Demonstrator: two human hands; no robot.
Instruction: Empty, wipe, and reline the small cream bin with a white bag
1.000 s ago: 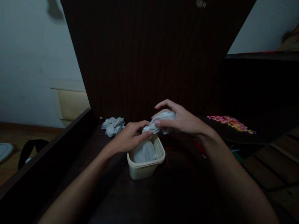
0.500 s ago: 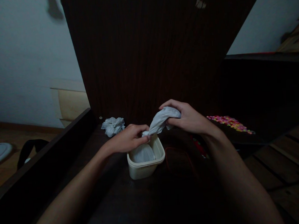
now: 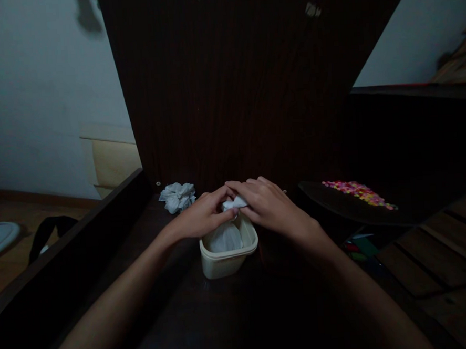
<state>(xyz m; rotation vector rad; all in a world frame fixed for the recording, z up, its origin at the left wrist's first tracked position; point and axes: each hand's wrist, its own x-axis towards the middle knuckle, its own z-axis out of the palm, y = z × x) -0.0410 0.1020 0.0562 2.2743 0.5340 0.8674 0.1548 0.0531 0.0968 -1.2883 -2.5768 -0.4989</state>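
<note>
My left hand (image 3: 199, 214) pinches a twisted white cloth (image 3: 234, 202) between thumb and fingers. Wrapped over the same cloth from the other side is my right hand (image 3: 272, 206), its fingertips against the left hand's; most of the cloth is hidden under them. Both hands are above the back of a cream plastic tub (image 3: 229, 255) on the dark wooden surface. Inside the tub lies something pale and whitish (image 3: 226, 238), partly covered by my left hand. A crumpled white cloth (image 3: 178, 197) rests behind my left hand, apart from it.
A dark upright panel (image 3: 231, 90) rises right behind the tub. A raised wooden edge (image 3: 74, 231) runs along the left. Small pink and yellow pieces (image 3: 358, 193) lie on a dark board at the right. Green and red items (image 3: 361, 246) sit below that board.
My right hand has come down and left, closing over the cloth next to my left hand. The twisted length between the hands is now mostly covered. My left hand stays in place.
</note>
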